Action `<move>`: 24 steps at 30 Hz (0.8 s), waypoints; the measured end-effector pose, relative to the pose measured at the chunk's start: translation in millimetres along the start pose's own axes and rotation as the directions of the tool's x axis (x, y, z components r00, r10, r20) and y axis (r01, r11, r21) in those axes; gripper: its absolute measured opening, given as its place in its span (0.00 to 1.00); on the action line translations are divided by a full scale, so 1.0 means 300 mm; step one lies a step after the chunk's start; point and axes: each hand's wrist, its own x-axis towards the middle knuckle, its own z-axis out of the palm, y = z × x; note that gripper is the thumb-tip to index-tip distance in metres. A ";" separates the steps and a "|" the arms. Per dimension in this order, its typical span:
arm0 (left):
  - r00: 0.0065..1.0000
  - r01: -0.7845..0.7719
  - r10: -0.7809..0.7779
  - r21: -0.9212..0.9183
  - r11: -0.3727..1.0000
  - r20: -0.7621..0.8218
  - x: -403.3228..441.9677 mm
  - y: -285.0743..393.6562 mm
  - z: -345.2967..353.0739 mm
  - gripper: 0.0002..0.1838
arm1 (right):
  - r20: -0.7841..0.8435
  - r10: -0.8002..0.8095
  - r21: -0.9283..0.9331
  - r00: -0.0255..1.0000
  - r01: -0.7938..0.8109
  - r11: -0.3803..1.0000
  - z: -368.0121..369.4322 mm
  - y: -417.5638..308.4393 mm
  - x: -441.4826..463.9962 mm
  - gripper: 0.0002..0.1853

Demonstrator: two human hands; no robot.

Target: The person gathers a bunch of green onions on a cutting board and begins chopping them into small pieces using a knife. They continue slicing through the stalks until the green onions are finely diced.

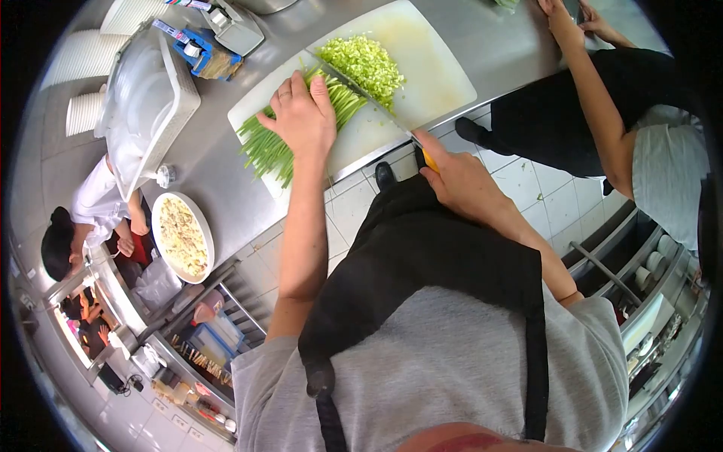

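On a white cutting board (433, 64), my left hand (301, 117) presses down on a bunch of long green stalks (263, 153), its fingers bent over them. My right hand (459, 177) grips the yellow handle of a knife (376, 104). The blade lies diagonally across the board, between the whole stalks and a pile of chopped light green pieces (365, 64). Its tip is close to the cut ends of the stalks, beyond my left fingers.
A white oval dish (183, 237) of chopped food stands at the left counter edge. Behind it are a plastic container (147, 113) and a blue item (203, 54). One co-worker (602, 113) stands at right, another (94, 203) at far left.
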 end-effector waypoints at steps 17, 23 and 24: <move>0.971 -0.019 0.044 0.106 0.994 -0.236 -0.009 0.008 0.040 0.13 | -0.025 -0.051 -0.008 0.998 0.050 0.999 -0.012 0.000 -0.016 0.28; 0.947 -0.062 0.090 0.099 0.993 -0.309 -0.007 -0.002 0.048 0.11 | -0.014 -0.040 -0.079 0.999 0.039 0.996 -0.040 -0.001 -0.029 0.27; 0.942 -0.061 0.098 0.123 0.990 -0.320 -0.006 -0.003 0.051 0.10 | -0.009 -0.041 -0.078 0.999 0.040 0.996 -0.056 -0.015 -0.036 0.27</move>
